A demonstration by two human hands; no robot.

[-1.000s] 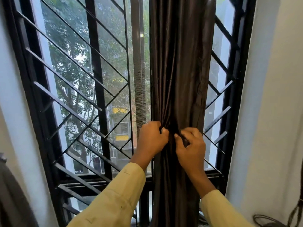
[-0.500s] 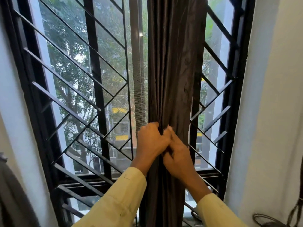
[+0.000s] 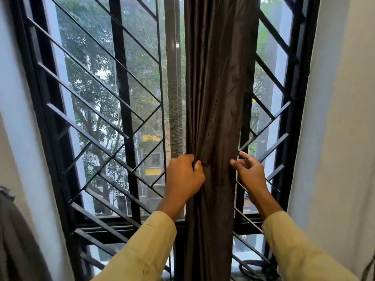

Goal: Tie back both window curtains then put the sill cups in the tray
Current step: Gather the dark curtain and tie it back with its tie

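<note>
A dark brown curtain (image 3: 215,98) hangs bunched in a narrow column down the middle of the window. My left hand (image 3: 183,176) is clenched on its left edge at about waist height of the fabric. My right hand (image 3: 250,172) is at the curtain's right edge with fingers spread, thumb touching the fabric, holding nothing. A second dark curtain (image 3: 14,240) shows only as a strip at the bottom left corner. No cups and no tray are in sight.
A black metal window grille (image 3: 97,122) with slanted bars fills the opening behind the curtain. White wall reveals (image 3: 341,118) stand on both sides. A dark coiled cable (image 3: 253,266) lies on the sill at the lower right.
My right hand has let go of the gathered fabric and moved right to the curtain's edge, fingers now spread. My left hand stays clenched on the curtain.
</note>
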